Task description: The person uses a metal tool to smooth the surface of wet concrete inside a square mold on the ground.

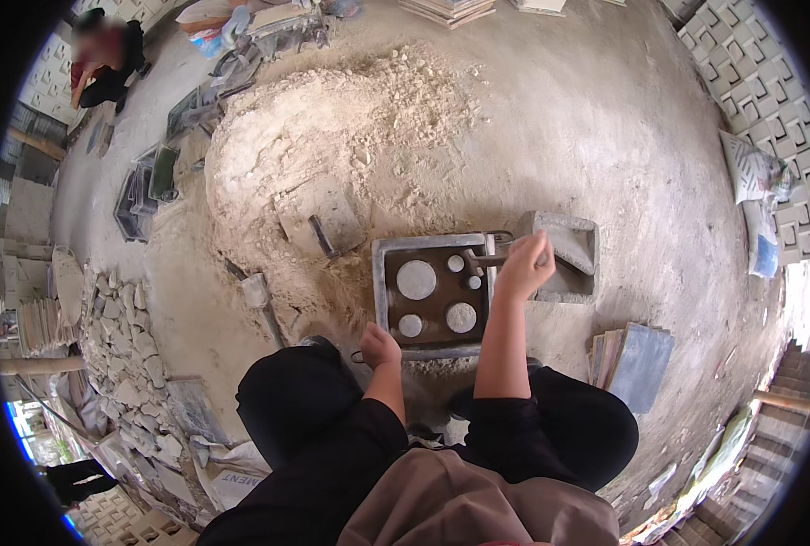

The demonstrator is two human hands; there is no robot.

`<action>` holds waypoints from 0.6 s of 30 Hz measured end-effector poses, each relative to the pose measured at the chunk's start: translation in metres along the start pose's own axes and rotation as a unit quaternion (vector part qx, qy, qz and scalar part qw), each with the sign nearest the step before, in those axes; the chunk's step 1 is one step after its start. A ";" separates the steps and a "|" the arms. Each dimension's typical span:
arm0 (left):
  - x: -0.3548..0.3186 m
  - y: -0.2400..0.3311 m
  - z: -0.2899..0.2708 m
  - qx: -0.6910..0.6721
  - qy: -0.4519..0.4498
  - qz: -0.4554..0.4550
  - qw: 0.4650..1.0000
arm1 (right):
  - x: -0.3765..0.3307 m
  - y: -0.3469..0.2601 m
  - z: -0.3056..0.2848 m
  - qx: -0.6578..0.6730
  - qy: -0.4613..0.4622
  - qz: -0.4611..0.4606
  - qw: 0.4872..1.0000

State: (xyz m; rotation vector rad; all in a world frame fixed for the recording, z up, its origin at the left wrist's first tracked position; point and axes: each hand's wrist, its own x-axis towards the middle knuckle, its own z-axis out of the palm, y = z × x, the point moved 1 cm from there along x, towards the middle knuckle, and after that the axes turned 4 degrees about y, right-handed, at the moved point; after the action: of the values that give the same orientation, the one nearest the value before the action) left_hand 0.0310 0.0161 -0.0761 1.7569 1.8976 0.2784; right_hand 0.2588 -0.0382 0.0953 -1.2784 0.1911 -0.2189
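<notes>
On the ground before me lies a square metal mould frame (379, 280) with dark brown material inside. Several round pale discs of different sizes, among them a large disc (416, 279), sit in that brown surface. My right hand (525, 266) is closed above the frame's right side, around a dark tool (487, 261) whose narrow end points left over the frame; its exact kind is unclear. My left hand (381, 347) has its fingers curled at the frame's near left corner, beside a wire loop; whatever it grips is hidden.
Right of the frame stands a grey trough (564, 291) with a slanted board in it. Flat plates (639, 367) lean nearby. Beyond is a pale powder heap (305, 136) with a handled flat float (337, 218). A hammer-like tool (256, 291) lies left. A person (109, 64) crouches far left.
</notes>
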 end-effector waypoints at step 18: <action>0.005 0.002 -0.007 -0.005 0.007 -0.014 1.000 | 0.018 -0.022 -0.022 -0.011 -0.075 0.115 0.990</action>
State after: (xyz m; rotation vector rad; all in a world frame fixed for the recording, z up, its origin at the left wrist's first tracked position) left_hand 0.0292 0.0227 -0.0707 1.7242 1.9260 0.2909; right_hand 0.2696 -0.0691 0.1096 -1.2774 0.2109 0.0773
